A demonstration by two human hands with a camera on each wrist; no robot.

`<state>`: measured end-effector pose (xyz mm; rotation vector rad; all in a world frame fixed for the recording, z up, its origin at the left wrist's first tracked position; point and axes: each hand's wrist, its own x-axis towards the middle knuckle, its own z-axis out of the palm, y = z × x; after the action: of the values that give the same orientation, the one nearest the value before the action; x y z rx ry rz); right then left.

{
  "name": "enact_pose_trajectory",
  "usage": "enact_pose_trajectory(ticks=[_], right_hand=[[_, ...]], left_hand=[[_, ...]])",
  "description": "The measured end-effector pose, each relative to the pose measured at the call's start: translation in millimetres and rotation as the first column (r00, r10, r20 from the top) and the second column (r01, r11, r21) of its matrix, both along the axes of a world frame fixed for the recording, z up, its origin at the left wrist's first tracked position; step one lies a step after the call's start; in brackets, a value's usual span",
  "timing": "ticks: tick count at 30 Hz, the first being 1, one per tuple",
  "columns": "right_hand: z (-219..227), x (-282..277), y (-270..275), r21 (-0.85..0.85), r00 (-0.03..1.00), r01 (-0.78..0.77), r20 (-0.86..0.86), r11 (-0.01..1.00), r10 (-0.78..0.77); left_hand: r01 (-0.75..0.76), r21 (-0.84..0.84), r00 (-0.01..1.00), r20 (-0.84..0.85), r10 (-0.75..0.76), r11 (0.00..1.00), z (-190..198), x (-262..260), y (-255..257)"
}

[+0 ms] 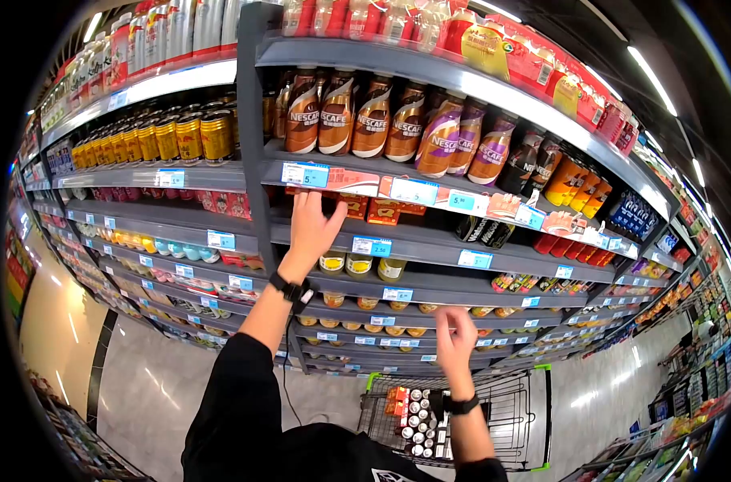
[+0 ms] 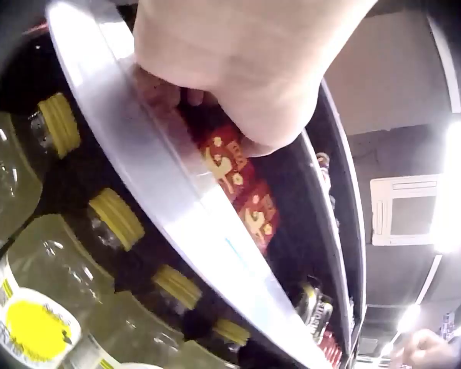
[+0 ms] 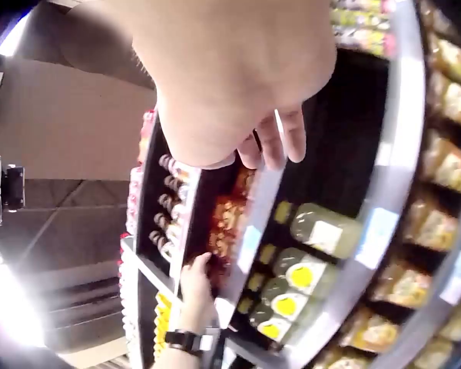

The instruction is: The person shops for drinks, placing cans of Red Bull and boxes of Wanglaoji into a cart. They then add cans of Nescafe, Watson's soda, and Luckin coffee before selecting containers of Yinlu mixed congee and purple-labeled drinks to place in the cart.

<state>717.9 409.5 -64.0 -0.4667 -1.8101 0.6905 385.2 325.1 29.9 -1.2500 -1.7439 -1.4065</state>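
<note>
My left hand (image 1: pixel 311 229) reaches up to the shelf below the coffee bottles, thumb spread from the fingers. Its fingertips are right at the front of a row of red cartons (image 1: pixel 384 211). In the left wrist view the fingers pass behind the shelf lip, partly hidden, with red cartons (image 2: pixel 224 163) close beside them. Nothing shows in its grasp. My right hand (image 1: pixel 456 337) hangs in the air above the shopping cart (image 1: pixel 534 418), fingers loosely bent and holding nothing. The right wrist view shows those fingers (image 3: pixel 293 134) in front of the shelves.
Nescafe bottles (image 1: pixel 373 116) stand on the shelf above the cartons. Yellow-capped bottles (image 2: pixel 38 323) line the shelf below. Protruding price rails (image 1: pixel 413 191) edge each shelf. Cans (image 1: pixel 417 418) and red-orange boxes (image 1: pixel 397 400) lie in the cart. Gold cans (image 1: pixel 188 136) fill the left bay.
</note>
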Motion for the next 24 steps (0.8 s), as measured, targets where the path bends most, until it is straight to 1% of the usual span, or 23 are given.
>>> enact_pose_trajectory(ticks=[1, 2, 3, 5, 6, 7, 9, 10, 11, 13, 14, 15, 17, 18, 19, 21, 22, 24], right_hand=[[29, -19, 0, 0.086, 0.999, -0.047, 0.015, 0.995, 0.045], [52, -37, 2, 0.147, 0.995, -0.097, 0.003, 0.984, 0.098], [63, -56, 7, 0.169, 0.997, -0.072, 0.005, 0.983, 0.072], [87, -87, 15, 0.189, 0.997, -0.07, 0.03, 0.98, 0.065], [98, -99, 17, 0.178, 0.995, -0.08, 0.071, 0.981, 0.068], [107, -111, 20, 0.168, 0.991, -0.09, 0.113, 0.982, 0.072], [116, -134, 26, 0.076, 0.986, -0.123, 0.123, 0.989, 0.113], [120, -144, 28, 0.122, 0.987, -0.106, 0.137, 0.987, 0.089], [120, -153, 30, 0.123, 0.986, -0.106, 0.14, 0.987, 0.089], [113, -172, 37, 0.112, 0.995, -0.07, 0.084, 0.991, 0.061], [105, -180, 45, 0.172, 0.995, -0.013, 0.097, 0.985, -0.004], [101, -186, 48, 0.171, 0.995, -0.014, 0.099, 0.985, -0.003], [92, -195, 55, 0.068, 0.995, -0.025, 0.096, 0.997, 0.019], [92, -197, 54, 0.143, 0.999, 0.009, 0.05, 0.99, -0.016], [93, -197, 54, 0.144, 0.999, 0.008, 0.052, 0.989, -0.016], [94, -194, 53, -0.078, 0.989, -0.074, 0.123, 0.994, 0.084], [92, -194, 55, -0.079, 0.989, -0.072, 0.126, 0.994, 0.081], [89, -195, 58, 0.01, 0.996, -0.055, 0.069, 0.998, 0.054]], left_hand=[[-0.001, -0.035, 1.0, -0.002, 0.001, 0.999, -7, -15, 10], [0.041, -0.047, 0.995, 0.089, -0.036, 0.998, -3, -17, 16], [0.045, -0.052, 0.995, 0.09, -0.04, 0.998, 1, -10, 15], [-0.019, -0.144, 0.992, 0.122, 0.036, 0.989, 11, 1, 11], [-0.054, -0.135, 0.992, 0.108, 0.069, 0.989, 4, -4, 15], [-0.053, -0.235, 0.981, 0.17, 0.094, 0.971, 4, -7, 17], [-0.128, -0.194, 0.988, 0.057, 0.141, 0.973, 6, 1, 17], [-0.138, -0.121, 0.99, -0.013, 0.138, 0.983, 7, 2, 18], [-0.138, -0.12, 0.99, -0.009, 0.138, 0.983, 7, 2, 17], [-0.128, -0.102, 0.992, -0.025, 0.126, 0.987, 4, 1, 16], [-0.151, -0.019, 0.984, -0.095, 0.148, 0.988, -6, -5, 22], [-0.152, -0.02, 0.984, -0.093, 0.149, 0.988, -6, -4, 19], [-0.034, -0.004, 0.999, -0.003, 0.034, 0.999, -2, 1, 13], [-0.032, 0.018, 0.999, -0.007, 0.032, 0.999, -4, 0, 14], [-0.032, 0.02, 0.999, -0.005, 0.032, 0.999, -6, -2, 14], [0.028, -0.005, 0.995, 0.092, -0.028, 1.0, -10, -4, 15], [0.031, -0.006, 0.995, 0.095, -0.03, 1.0, -12, -5, 15], [0.002, 0.024, 0.993, -0.118, 0.001, 1.0, -14, -10, 16]])
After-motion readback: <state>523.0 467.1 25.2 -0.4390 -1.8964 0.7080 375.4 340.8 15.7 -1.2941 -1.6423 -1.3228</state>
